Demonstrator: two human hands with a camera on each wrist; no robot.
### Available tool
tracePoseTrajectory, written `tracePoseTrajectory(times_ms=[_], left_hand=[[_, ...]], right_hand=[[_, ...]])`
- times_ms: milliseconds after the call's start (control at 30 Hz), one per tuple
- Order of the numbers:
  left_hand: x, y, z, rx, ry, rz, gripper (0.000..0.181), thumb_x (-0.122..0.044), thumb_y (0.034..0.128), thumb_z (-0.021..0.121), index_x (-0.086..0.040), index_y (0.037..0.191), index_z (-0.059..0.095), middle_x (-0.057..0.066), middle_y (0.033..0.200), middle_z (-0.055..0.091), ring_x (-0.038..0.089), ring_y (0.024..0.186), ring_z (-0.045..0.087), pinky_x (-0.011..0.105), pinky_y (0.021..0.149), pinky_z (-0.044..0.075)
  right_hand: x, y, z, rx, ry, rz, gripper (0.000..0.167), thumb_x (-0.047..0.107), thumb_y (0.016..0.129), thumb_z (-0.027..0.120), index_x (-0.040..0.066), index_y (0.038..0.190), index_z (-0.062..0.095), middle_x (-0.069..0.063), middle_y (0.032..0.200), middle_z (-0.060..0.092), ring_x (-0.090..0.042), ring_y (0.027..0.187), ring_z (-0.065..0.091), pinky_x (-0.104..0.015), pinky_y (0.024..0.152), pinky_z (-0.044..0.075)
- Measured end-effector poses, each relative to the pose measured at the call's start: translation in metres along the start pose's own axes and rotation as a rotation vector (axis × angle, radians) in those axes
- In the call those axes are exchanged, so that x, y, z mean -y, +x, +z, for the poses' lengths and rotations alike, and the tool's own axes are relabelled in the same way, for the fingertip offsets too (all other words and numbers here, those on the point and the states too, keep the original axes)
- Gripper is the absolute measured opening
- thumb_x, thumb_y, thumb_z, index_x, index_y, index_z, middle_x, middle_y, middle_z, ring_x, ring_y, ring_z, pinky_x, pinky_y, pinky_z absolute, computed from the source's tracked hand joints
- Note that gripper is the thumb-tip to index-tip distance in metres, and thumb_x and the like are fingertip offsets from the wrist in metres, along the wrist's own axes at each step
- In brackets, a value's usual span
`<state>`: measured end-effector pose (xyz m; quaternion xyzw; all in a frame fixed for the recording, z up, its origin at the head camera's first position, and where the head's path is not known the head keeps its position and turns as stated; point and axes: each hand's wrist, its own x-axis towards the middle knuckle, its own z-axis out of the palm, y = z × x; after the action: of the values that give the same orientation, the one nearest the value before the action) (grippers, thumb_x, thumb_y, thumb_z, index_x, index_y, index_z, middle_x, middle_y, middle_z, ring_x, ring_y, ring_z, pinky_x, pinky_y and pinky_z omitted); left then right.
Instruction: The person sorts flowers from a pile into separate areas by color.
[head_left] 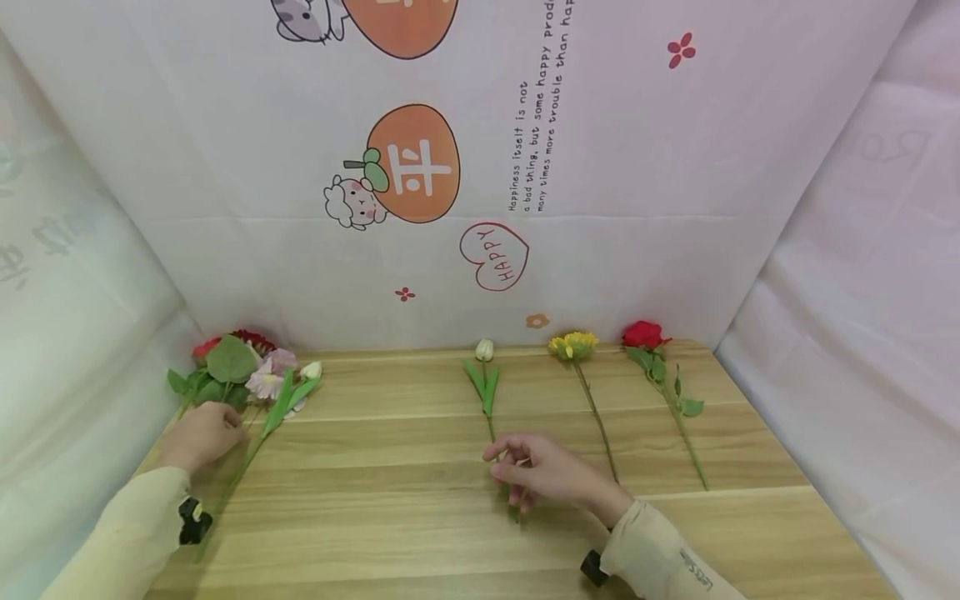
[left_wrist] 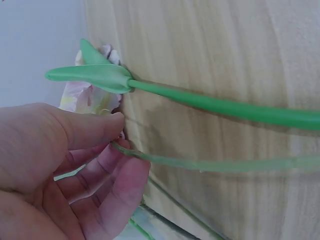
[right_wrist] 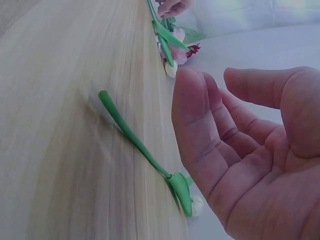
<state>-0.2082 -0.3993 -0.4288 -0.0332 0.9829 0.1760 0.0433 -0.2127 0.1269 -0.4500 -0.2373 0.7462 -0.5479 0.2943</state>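
Free tabletop [head_left: 375,475] between the obstructing flower pile [head_left: 237,367] and middle tulip [head_left: 489,405]

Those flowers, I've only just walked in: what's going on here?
A person's left hand touches a stem at the bunch of flowers on the left; whether it grips it is unclear. The right hand hovers, holding nothing, over a lone white tulip. A yellow flower and a red rose lie farther right.

tulip [head_left: 484,351]: white | leaves [head_left: 491,392]: green | daisy-like flower [head_left: 573,346]: yellow | rose [head_left: 643,335]: red | tabletop [head_left: 375,500]: tan, wood-grained
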Motion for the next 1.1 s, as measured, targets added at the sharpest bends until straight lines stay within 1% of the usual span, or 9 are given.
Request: tracePoseTrajectory(times_ms=[167, 233, 300, 400, 500, 667, 867, 967, 1100], left_hand=[[-0.004, -0.003, -0.005, -0.045, -0.06, 0.023, 0.032, -0.016, 0.0935, 0.068, 0.013, 0.108, 0.067, 0.024, 0.092, 0.07, 0.024, 0.061, 0.063, 0.045, 0.061, 0.056], [-0.004, -0.003, -0.006, -0.051, -0.126, 0.019, 0.031, -0.014, 0.0949, 0.066, 0.013, 0.108, 0.066, 0.022, 0.09, 0.071, 0.022, 0.056, 0.062, 0.041, 0.057, 0.055], [-0.003, -0.003, -0.007, -0.052, -0.199, 0.016, 0.03, -0.014, 0.0967, 0.065, 0.014, 0.109, 0.064, 0.022, 0.09, 0.071, 0.024, 0.054, 0.063, 0.039, 0.056, 0.057], [-0.005, -0.004, -0.011, -0.039, -0.311, -0.018, 0.033, -0.017, 0.1002, 0.063, 0.013, 0.113, 0.06, 0.023, 0.094, 0.07, 0.028, 0.059, 0.067, 0.038, 0.055, 0.059], [-0.011, -0.006, -0.016, -0.032, -0.381, -0.041, 0.038, -0.023, 0.1016, 0.064, 0.011, 0.117, 0.058, 0.02, 0.095, 0.069, 0.029, 0.065, 0.069, 0.04, 0.058, 0.061], [-0.027, -0.007, -0.024, -0.034, -0.456, -0.027, 0.046, -0.029, 0.1007, 0.067, 0.011, 0.122, 0.057, 0.015, 0.099, 0.068, 0.025, 0.072, 0.07, 0.039, 0.063, 0.063], [-0.051, -0.006, -0.026, -0.004, -0.559, 0.015, 0.052, -0.031, 0.1003, 0.067, 0.011, 0.127, 0.053, 0.019, 0.109, 0.066, 0.017, 0.084, 0.067, 0.036, 0.07, 0.063], [-0.066, -0.005, -0.024, 0.013, -0.626, 0.032, 0.051, -0.029, 0.0998, 0.068, 0.011, 0.127, 0.052, 0.018, 0.109, 0.065, 0.018, 0.085, 0.067, 0.036, 0.072, 0.063], [-0.087, -0.003, -0.019, 0.008, -0.698, 0.052, 0.047, -0.027, 0.0976, 0.072, 0.008, 0.123, 0.053, 0.015, 0.104, 0.066, 0.018, 0.083, 0.067, 0.037, 0.072, 0.063]], right_hand=[[0.004, 0.0, 0.001, 0.001, 0.001, -0.001, 0.037, 0.023, 0.102, 0.064, 0.0, 0.13, 0.059, -0.027, 0.098, 0.063, -0.023, 0.068, 0.065, -0.045, 0.059, 0.062], [0.005, 0.001, 0.001, 0.005, 0.001, -0.004, 0.037, 0.022, 0.102, 0.064, -0.001, 0.131, 0.058, -0.026, 0.097, 0.063, -0.023, 0.068, 0.064, -0.046, 0.06, 0.062], [0.007, 0.002, 0.0, 0.005, -0.004, -0.012, 0.038, 0.022, 0.103, 0.064, -0.002, 0.132, 0.057, -0.024, 0.096, 0.063, -0.023, 0.069, 0.064, -0.046, 0.06, 0.062], [0.008, 0.004, 0.001, 0.001, -0.019, -0.032, 0.039, 0.022, 0.103, 0.063, -0.003, 0.132, 0.056, -0.022, 0.095, 0.063, -0.025, 0.072, 0.064, -0.045, 0.063, 0.062], [0.009, 0.006, 0.001, -0.011, -0.051, -0.063, 0.039, 0.023, 0.103, 0.063, -0.002, 0.132, 0.056, -0.02, 0.098, 0.063, -0.029, 0.08, 0.064, -0.045, 0.068, 0.062], [0.013, 0.009, 0.002, -0.034, -0.086, -0.086, 0.037, 0.024, 0.103, 0.062, 0.003, 0.133, 0.058, -0.019, 0.116, 0.064, -0.036, 0.101, 0.063, -0.044, 0.081, 0.06], [0.018, 0.013, 0.004, -0.027, -0.135, -0.108, 0.051, 0.035, 0.103, 0.061, 0.007, 0.146, 0.051, -0.015, 0.138, 0.059, -0.03, 0.125, 0.056, -0.045, 0.103, 0.049], [0.019, 0.018, 0.004, -0.014, -0.098, -0.102, 0.059, 0.039, 0.103, 0.061, 0.011, 0.152, 0.043, -0.012, 0.146, 0.053, -0.031, 0.134, 0.049, -0.048, 0.111, 0.042], [0.022, 0.025, 0.007, -0.004, -0.042, -0.099, 0.064, 0.04, 0.102, 0.062, 0.015, 0.156, 0.038, -0.008, 0.149, 0.051, -0.031, 0.138, 0.046, -0.05, 0.115, 0.038]])
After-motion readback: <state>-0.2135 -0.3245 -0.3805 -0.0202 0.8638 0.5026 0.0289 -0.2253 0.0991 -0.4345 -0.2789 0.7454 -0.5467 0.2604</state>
